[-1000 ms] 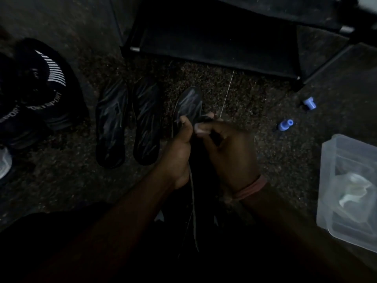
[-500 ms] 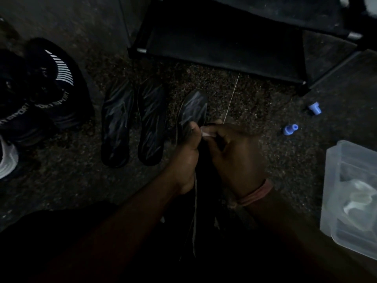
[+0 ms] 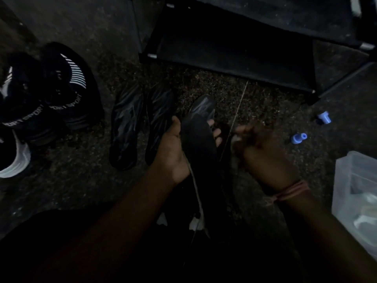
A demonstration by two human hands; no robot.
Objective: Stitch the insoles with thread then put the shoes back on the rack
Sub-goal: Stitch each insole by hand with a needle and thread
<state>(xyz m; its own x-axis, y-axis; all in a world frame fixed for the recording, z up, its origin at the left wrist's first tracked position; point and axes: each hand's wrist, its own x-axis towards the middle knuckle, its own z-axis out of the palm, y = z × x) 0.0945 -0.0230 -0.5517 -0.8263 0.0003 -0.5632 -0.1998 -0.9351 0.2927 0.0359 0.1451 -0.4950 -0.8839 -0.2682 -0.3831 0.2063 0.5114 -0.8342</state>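
Scene very dim throughout; no light source visible. Faint illumination reaches the speckled floor (image 3: 224,94) at centre, toward 12 o'clock. Heavy shadow fills the frame from 5 to 8 o'clock, detail lost. The rack (image 3: 234,50) at 12 o'clock reads near black. Right hand (image 3: 259,152) shows motion blur, fingers indistinct; left hand (image 3: 173,152) sharper. Clear container (image 3: 346,180) at 3 o'clock gives a weak pale sheen. Straight edges bow near the corners. Grain is evident in dark areas.
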